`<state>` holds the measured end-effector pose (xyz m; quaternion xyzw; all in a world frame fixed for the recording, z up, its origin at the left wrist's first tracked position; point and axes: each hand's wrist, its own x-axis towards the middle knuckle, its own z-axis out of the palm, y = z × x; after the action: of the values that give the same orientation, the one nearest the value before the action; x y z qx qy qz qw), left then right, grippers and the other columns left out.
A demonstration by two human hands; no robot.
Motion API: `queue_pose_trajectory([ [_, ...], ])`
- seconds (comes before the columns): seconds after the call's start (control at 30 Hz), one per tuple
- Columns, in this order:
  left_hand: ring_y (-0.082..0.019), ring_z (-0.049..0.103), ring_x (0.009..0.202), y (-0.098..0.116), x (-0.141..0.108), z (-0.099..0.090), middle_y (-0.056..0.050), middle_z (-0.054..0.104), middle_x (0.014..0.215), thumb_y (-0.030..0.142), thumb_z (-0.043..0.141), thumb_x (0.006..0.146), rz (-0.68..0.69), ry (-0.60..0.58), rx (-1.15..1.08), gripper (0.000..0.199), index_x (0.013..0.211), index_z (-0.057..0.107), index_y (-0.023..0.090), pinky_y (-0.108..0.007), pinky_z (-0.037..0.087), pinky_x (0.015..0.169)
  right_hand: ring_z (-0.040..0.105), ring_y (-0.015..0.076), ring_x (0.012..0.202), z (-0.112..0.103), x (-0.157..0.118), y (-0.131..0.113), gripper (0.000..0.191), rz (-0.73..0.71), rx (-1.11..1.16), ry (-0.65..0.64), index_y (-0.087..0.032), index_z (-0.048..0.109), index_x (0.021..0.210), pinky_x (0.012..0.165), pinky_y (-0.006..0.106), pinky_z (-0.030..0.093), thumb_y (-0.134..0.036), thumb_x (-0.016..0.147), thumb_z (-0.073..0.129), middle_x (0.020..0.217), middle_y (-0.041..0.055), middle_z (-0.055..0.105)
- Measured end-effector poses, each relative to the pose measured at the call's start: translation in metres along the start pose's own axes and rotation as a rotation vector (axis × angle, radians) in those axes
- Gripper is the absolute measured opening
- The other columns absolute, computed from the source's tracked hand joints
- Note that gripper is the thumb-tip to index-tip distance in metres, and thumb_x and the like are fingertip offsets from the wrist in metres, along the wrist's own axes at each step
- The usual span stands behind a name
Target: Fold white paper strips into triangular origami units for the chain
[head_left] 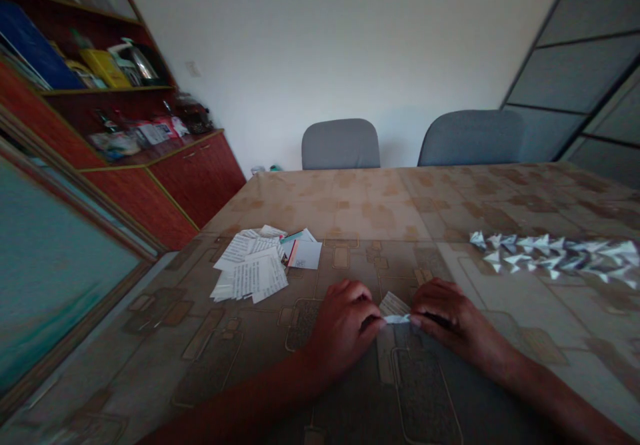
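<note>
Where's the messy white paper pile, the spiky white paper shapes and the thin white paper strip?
Messy white paper pile (257, 273), head view: its middle sheets.
Spiky white paper shapes (556, 257), head view: the group's middle.
Thin white paper strip (397, 319), head view: its middle.

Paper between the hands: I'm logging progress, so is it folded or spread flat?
Partly folded, it appears: the paper shows a narrow white edge between left hand and right hand, a printed part behind.

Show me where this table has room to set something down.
Free: the broad patch bordered by the paper pile, the chairs and the folded pieces; also the near-left patch between pile and left forearm. Crowded: the near middle, where the left hand and right hand pinch a paper strip.
</note>
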<state>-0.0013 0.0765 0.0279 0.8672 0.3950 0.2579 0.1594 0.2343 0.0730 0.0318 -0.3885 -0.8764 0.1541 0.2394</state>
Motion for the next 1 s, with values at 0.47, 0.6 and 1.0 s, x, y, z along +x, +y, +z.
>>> queue_pose_trajectory([
  [0.47,-0.020,0.054,0.085,0.002,0.003,0.010,-0.001,0.060,0.083,0.015,0.073,0.073,-0.133,0.089,0.031,0.015,0.068,0.059,0.017,-0.033,0.039,0.076,0.056,0.0214,0.072,0.022,0.002,0.008,0.021,0.209,-0.198,0.115,-0.021,0.060,0.065,0.068,0.035,0.039,-0.027,0.084,0.065,0.070,0.0019,0.061],
  [0.6,-0.020,0.054,0.085,0.002,0.002,0.008,-0.001,0.060,0.084,0.016,0.071,0.075,-0.119,0.067,0.065,0.013,0.070,0.059,0.017,-0.033,0.039,0.077,0.056,0.0231,0.076,0.023,0.002,0.002,0.019,0.278,-0.247,0.110,-0.022,0.061,0.065,0.071,0.037,0.039,-0.026,0.082,0.067,0.073,0.0018,0.061],
  [1.0,-0.019,0.053,0.087,0.005,0.007,0.006,-0.001,0.060,0.085,0.017,0.069,0.078,-0.104,0.020,0.212,0.015,0.069,0.057,0.016,-0.034,0.039,0.081,0.054,0.0255,0.080,0.023,0.007,-0.007,0.019,0.314,-0.328,0.099,-0.022,0.060,0.065,0.075,0.040,0.038,-0.025,0.081,0.070,0.072,0.0020,0.060],
])
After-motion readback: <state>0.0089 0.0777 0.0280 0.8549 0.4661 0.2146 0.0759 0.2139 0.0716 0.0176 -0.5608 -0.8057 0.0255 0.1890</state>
